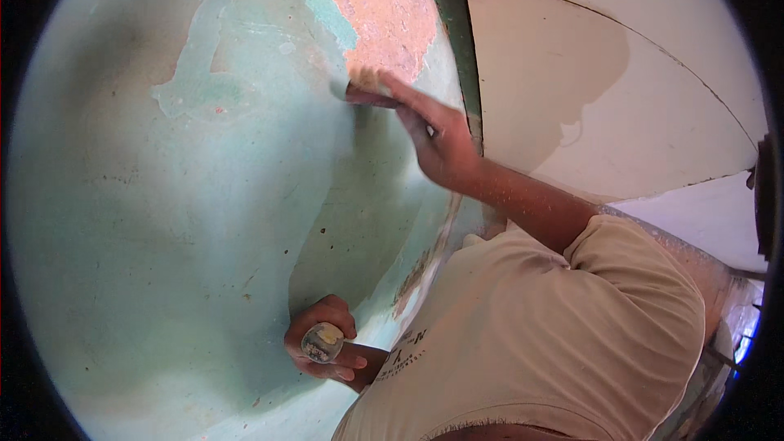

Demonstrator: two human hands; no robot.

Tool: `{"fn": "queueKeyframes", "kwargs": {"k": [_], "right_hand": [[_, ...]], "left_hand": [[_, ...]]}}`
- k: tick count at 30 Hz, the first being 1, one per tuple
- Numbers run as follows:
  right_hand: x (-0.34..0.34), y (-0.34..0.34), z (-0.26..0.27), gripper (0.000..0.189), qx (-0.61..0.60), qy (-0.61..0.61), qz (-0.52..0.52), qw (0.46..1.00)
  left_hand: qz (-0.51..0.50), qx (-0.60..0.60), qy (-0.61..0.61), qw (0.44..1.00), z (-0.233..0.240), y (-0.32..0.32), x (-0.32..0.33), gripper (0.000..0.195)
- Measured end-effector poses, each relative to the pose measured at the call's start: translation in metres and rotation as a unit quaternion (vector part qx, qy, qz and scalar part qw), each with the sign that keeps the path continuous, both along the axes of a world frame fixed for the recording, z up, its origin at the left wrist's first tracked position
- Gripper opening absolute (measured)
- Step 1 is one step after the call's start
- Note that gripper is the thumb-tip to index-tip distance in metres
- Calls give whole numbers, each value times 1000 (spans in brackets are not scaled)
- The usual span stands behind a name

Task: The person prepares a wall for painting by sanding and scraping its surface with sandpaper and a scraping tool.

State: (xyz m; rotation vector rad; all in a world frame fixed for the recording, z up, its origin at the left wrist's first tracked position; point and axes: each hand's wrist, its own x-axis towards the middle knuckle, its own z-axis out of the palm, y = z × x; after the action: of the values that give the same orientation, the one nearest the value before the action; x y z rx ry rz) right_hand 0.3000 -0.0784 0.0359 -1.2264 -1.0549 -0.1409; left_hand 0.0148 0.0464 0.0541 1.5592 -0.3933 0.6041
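Before me is a pale green painted wall [214,214], with a bare pink-orange plaster patch [380,6] near the top. My right hand [444,141] reaches to the lower edge of this patch. It is closed on a small flat piece [367,95], held at the wall; blur hides its exact kind. Lower down, my left hand [321,340] is wrapped round an object with a round end [323,343], seen end-on, stained yellow and whitish. The rest of that object is hidden by the hand. Shadows of both arms fall on the wall.
A dark green strip [468,73] edges the wall on the right. Past it lies a beige surface [551,73] with a darker stain and thin curved seams. My beige printed T-shirt [539,331] fills the lower right. A dark object [768,196] stands at the right rim.
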Motion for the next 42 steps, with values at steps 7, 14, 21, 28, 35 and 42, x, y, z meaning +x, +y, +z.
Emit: {"fn": "queueKeyframes", "kwargs": {"k": [7, 14, 21, 28, 35, 42], "right_hand": [[22, -8, 18, 34, -28, 127, -149, 980], [35, 18, -7, 33, -74, 138, -137, 978], [-9, 26, -10, 39, -28, -11, -103, 994], [-14, -17, 18, 38, 57, 386, 256, 885], [-11, -48, 17, 48, 96, 531, 417, 731], [-15, -67, 9, 54, 56, 541, 422, 725]], "left_hand": [[15, -9, -18, 1000, -3, 2, -10, 23], [5, -21, -30, 999, -3, 4, -13, 27], [-8, -38, -44, 998, -5, -2, -4, 32], [11, -58, -57, 997, 10, -31, -17, 24], [79, -74, 33, 994, 12, -36, -14, 56], [101, -169, 72, 978, 5, -56, 25, 77]]}}
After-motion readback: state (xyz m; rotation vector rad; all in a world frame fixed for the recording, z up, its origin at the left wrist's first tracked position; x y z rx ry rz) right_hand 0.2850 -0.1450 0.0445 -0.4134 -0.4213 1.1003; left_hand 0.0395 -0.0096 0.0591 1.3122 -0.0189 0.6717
